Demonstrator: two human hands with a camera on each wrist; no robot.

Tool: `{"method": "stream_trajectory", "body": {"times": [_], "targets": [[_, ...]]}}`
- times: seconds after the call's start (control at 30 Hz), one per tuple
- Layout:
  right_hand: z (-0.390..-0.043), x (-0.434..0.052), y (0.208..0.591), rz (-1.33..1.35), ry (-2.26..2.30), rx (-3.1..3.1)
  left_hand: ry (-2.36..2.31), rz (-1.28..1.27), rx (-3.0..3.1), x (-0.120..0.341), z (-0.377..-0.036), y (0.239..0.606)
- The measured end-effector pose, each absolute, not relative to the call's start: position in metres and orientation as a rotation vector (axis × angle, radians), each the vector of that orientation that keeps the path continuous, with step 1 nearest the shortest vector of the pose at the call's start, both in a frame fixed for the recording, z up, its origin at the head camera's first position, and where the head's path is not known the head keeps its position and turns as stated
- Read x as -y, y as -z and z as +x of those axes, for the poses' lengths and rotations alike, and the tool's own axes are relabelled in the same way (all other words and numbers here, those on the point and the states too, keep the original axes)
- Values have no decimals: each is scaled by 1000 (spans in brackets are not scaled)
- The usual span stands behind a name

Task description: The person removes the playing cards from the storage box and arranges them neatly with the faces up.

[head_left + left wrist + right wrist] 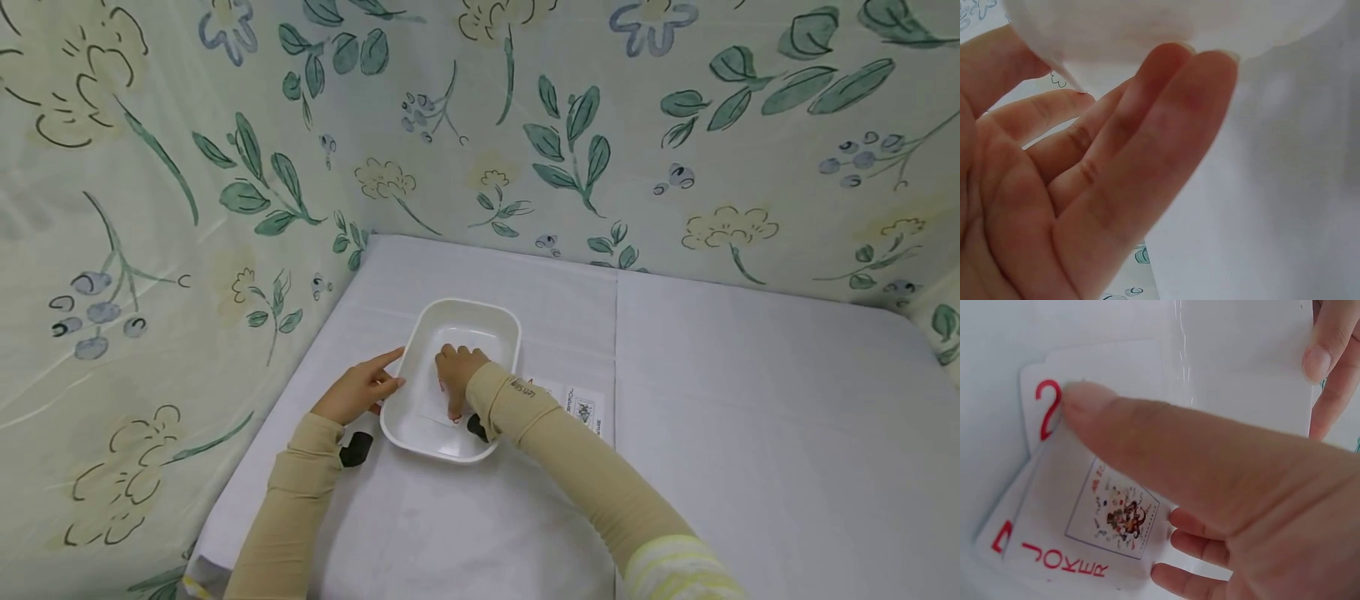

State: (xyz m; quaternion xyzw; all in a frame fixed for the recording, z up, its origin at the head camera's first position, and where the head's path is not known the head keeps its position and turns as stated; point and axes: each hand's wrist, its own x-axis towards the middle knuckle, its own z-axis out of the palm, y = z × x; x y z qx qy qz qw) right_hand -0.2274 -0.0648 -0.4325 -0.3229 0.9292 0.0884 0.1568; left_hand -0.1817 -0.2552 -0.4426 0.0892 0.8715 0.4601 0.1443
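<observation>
A white rectangular tray sits on a white-covered table. My left hand rests against the tray's left outer wall with straight fingers; in the left wrist view those fingers lie against the tray wall. My right hand reaches into the tray onto several playing cards. In the right wrist view its thumb lies across a joker card, its tip on a red 2 card. A red 7 card pokes out underneath. The other fingers curl at the cards' edges.
Floral curtains close off the table's back and left sides. A printed paper label lies flat just right of the tray. The table's right half is plain white cloth.
</observation>
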Motion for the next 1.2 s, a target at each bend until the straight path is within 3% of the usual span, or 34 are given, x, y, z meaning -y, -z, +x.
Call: {"method": "stream_trajectory", "body": {"times": [1.2], "targets": [[-228,71,432,-930,-274,-2622,-1302,245,-2524,256,-181,443]]}}
